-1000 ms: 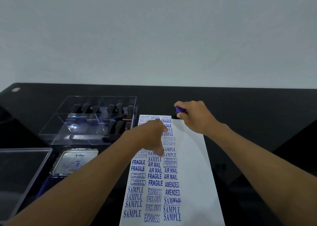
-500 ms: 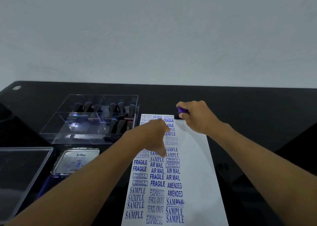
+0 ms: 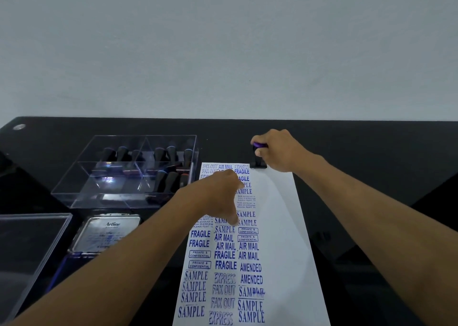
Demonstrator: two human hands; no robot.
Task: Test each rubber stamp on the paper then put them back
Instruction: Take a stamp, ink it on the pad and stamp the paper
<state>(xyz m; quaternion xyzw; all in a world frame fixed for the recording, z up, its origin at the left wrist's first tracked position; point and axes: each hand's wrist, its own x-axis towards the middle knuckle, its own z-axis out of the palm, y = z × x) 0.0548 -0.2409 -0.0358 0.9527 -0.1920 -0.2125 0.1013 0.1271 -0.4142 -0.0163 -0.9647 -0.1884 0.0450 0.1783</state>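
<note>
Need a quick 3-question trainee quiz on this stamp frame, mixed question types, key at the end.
1. True or false: the right hand grips a stamp at the far edge of the paper.
2. Multiple choice: what does the left hand do? A) lifts the ink pad B) presses on the paper C) reaches into the clear box
3. Fill in: the other stamps stand in the clear ___ left of the paper.

Key: 1 true; 2 B; 3 box
</note>
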